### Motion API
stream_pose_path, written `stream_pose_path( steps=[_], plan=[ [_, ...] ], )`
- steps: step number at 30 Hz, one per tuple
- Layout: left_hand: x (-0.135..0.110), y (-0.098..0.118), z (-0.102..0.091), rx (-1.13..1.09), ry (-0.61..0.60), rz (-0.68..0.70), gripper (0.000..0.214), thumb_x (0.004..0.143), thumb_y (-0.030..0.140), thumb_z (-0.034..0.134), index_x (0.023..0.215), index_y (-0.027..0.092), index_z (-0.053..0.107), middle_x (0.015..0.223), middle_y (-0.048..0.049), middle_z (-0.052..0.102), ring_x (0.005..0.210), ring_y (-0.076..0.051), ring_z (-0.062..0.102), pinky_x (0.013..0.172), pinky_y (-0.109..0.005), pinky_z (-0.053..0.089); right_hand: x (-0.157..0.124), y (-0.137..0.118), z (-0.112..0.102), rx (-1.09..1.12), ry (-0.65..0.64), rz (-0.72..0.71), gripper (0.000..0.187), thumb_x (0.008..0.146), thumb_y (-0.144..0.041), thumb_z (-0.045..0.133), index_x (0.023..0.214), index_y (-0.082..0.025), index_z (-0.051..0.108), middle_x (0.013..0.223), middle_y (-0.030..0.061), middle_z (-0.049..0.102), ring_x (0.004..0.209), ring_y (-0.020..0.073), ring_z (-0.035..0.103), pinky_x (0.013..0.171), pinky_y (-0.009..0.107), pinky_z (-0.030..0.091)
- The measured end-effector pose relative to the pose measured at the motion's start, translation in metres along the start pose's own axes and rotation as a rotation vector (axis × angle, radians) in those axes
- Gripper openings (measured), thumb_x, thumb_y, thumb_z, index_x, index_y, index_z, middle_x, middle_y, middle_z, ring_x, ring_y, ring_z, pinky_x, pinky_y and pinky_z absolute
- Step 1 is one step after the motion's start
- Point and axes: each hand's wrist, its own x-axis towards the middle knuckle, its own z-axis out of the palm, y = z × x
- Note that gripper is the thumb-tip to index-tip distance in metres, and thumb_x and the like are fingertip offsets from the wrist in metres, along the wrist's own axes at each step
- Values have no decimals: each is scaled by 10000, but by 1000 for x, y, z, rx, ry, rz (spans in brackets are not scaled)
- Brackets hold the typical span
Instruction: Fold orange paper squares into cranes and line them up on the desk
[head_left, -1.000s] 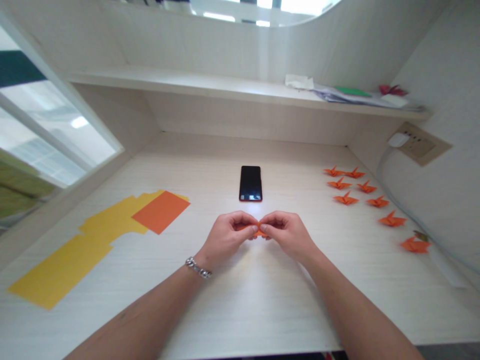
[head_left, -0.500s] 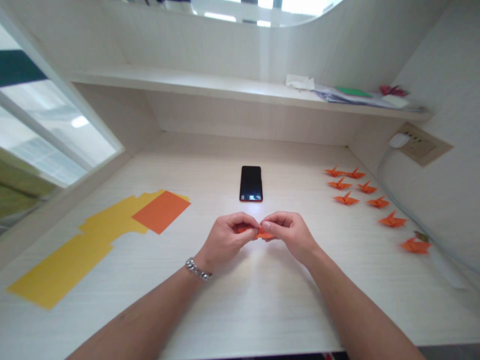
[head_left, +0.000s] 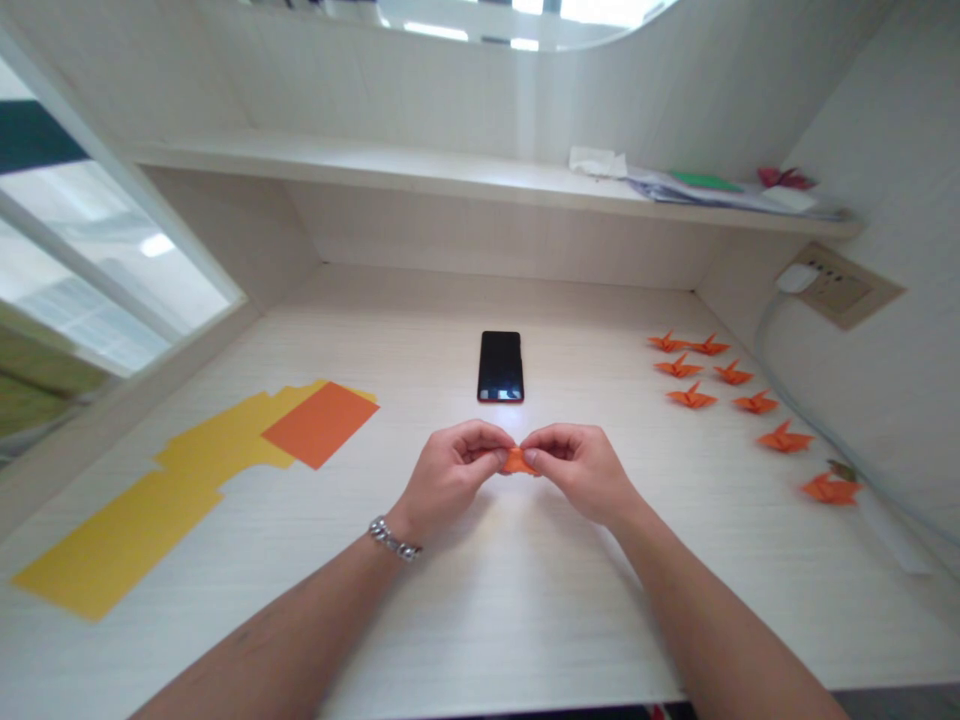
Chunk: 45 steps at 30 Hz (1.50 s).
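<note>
Left hand (head_left: pixel 456 468) and right hand (head_left: pixel 576 465) meet mid-desk, thumbs and fingers of both pinching a small folded orange paper (head_left: pixel 517 461) between them, left at its 9 o'clock end, right at its 3. Exact fold hidden by fingers. From that paper: phone (head_left: pixel 500 367) flat on desk (head_left: pixel 510 610), near, at 12 o'clock. Orange sheet (head_left: pixel 321 425) at 9, lying on yellow sheets (head_left: pixel 124 545) that spread toward 8. Eight orange paper birds (head_left: pixel 691 398) run from 2 to 3 o'clock. Chain bracelet (head_left: pixel 394 540) on left wrist.
</note>
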Motion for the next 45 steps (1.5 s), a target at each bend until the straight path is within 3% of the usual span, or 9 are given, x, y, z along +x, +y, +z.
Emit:
stream_pose_path(
  steps=[8, 17, 27, 33, 37, 40, 42, 45],
  plan=[
    [1, -3, 3, -19, 24, -4, 191, 704, 227, 724, 836, 127, 629, 793, -54, 691, 729, -161, 668, 688, -272, 567, -1, 1, 4, -15, 17, -16, 93, 725, -226, 658, 785, -170, 702, 761, 51, 711, 693, 176, 649, 645, 290, 510],
    [1, -4, 0, 18, 66, 9, 184, 678, 211, 730, 811, 134, 629, 752, -39, 680, 702, -155, 658, 646, -256, 551, 3, 5, 6, 266, -12, 53, 217, 651, -278, 745, 786, -169, 614, 651, -6, 625, 578, 132, 598, 560, 264, 486],
    [2, -9, -3, 34, 58, -4, 187, 671, 185, 735, 805, 133, 614, 751, -34, 673, 694, -144, 647, 638, -242, 530, -1, 4, 3, 85, -70, 18, 189, 760, -277, 646, 918, -173, 645, 720, 12, 645, 644, 141, 600, 591, 263, 467],
    [2, -8, -3, 9, -28, -47, 222, 732, 168, 675, 933, 127, 590, 710, -32, 678, 675, -141, 648, 638, -244, 518, 1, 9, 4, -193, -42, 27, 152, 773, -300, 626, 727, -161, 667, 657, 26, 646, 602, 138, 563, 543, 243, 418],
    [5, -4, -3, -89, -49, -82, 342, 778, 224, 648, 1085, 121, 541, 731, -37, 684, 685, -148, 655, 660, -278, 543, 3, 12, 4, -94, -26, 62, 165, 777, -309, 620, 747, -150, 652, 647, 27, 639, 587, 137, 570, 540, 243, 437],
    [8, -5, -2, -173, 63, -96, 409, 808, 321, 623, 1153, 139, 497, 818, -57, 695, 717, -163, 670, 697, -329, 562, 5, 11, 4, 39, 51, 62, 186, 770, -333, 634, 771, -147, 640, 661, 26, 640, 589, 138, 580, 563, 257, 472],
    [9, -7, -1, -176, 135, -90, 402, 789, 360, 645, 1104, 143, 524, 837, -61, 696, 727, -167, 674, 715, -336, 561, 6, 10, 6, 134, 132, 70, 211, 766, -359, 643, 795, -150, 631, 680, 25, 645, 602, 143, 592, 568, 263, 490],
    [8, -11, 1, -98, 72, -70, 311, 714, 322, 728, 925, 128, 609, 858, -76, 698, 779, -176, 668, 739, -307, 546, 7, 9, 9, 223, 212, 71, 228, 765, -380, 648, 811, -158, 626, 715, 30, 658, 635, 150, 610, 578, 265, 503]
  ],
)
